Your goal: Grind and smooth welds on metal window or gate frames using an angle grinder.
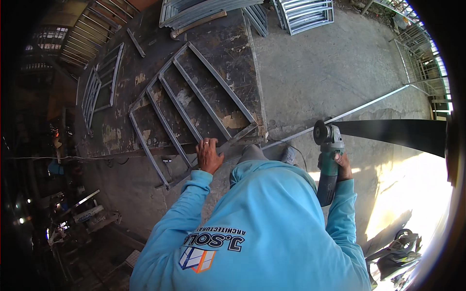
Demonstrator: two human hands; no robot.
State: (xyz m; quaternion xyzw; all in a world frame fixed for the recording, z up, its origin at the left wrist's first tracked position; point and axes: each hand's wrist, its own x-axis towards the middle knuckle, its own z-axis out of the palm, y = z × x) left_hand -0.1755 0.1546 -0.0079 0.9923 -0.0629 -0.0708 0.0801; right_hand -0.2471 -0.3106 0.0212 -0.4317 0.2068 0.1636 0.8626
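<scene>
A welded metal frame [222,82] with several parallel bars lies across the dark, paint-worn table [109,138], its near left corner jutting past the table's edge. My left hand [208,156], a ring on one finger, is closed over the frame's near rail, thumb to the right. Off to the right, clear of the frame, my right hand [343,167] grips an angle grinder [330,169] by its green body. The grinder points away from me, with its round disc [320,132] at the far end. Whether the disc is spinning, I cannot tell.
Stacked metal frames [194,10] and a wooden-handled tool [199,25] lie at the table's far end. A smaller frame [103,87] rests on its left. Another stack [308,14] is on the concrete floor. A long metal bar [364,106] and black beam [393,133] extend right.
</scene>
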